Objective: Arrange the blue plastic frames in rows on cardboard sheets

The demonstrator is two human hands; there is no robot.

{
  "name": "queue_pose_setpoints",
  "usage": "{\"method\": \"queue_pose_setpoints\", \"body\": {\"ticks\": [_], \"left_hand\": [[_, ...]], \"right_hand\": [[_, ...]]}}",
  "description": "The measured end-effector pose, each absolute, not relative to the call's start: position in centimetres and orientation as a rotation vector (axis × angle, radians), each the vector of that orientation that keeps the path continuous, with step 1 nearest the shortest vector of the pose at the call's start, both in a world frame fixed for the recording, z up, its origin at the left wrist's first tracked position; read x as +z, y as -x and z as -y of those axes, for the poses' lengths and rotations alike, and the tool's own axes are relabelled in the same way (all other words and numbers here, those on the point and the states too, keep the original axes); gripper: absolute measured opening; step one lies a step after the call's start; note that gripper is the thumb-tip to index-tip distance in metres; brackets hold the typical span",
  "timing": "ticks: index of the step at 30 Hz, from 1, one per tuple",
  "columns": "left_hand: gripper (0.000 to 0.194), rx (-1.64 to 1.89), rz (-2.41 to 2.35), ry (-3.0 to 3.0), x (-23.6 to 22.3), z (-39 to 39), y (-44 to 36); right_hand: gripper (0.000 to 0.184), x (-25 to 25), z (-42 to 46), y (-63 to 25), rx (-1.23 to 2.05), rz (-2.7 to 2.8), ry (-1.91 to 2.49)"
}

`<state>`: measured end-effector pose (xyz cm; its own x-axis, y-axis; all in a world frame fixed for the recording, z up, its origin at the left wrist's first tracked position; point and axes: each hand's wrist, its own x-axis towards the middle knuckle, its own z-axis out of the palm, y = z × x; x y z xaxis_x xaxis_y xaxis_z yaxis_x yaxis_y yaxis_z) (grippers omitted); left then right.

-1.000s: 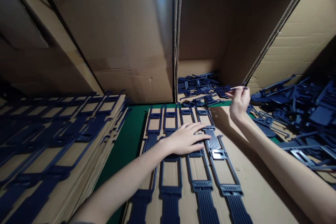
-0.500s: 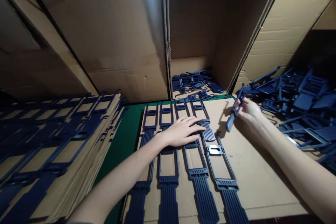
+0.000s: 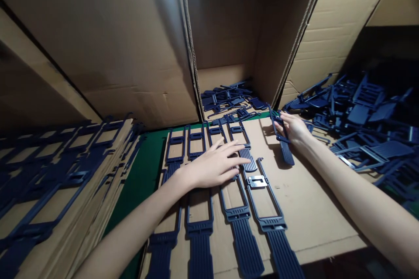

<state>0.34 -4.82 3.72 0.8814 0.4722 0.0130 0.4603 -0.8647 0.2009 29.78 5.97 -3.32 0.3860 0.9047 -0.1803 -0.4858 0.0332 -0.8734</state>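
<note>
My left hand [image 3: 214, 163] lies spread and flat across the laid-out dark blue plastic frames, its fingertips by the ribbed tab of a frame [image 3: 248, 159] in the far row. In my right hand [image 3: 293, 128] is another blue plastic frame [image 3: 285, 150], pinched by its open end, with its ribbed tab hanging toward me just above the cardboard sheet [image 3: 307, 209]. A near-row frame [image 3: 269, 200] with a shiny metal plate [image 3: 257, 181] lies between my hands. Parts of the frames under my left hand and forearm are hidden.
A loose heap of blue frames [image 3: 363, 109] lies at right. More frames [image 3: 232, 96] lie in an upright cardboard box at the back. To the left stands a stack of cardboard sheets [image 3: 108, 183] topped with frames. Green surface [image 3: 140, 174] shows between stack and sheet.
My right hand has turned the held frame from edge-on to showing its ribbed face. My left hand stays over the frames. The whole view has shifted slightly.
</note>
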Motion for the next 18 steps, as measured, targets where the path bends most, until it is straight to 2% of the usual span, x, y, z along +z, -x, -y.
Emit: {"method": "queue_pose_setpoints", "body": {"ticks": [6,11,18], "left_hand": [[0.034,-0.056,-0.418,-2.804,5.6,8.6,-1.7],[0.028,-0.11,-0.442,-2.848,4.9,9.6,-1.9],[0.034,-0.19,-0.54,-2.865,5.0,9.4,-1.8]], "right_hand": [[0.016,-3.4,-5.9,-29.8,1.146,0.541,1.061],[0.016,-3.3,-5.9,-29.6,1.148,0.548,1.056],[0.017,-3.3,-5.9,-29.5,1.149,0.568,1.083]]}}
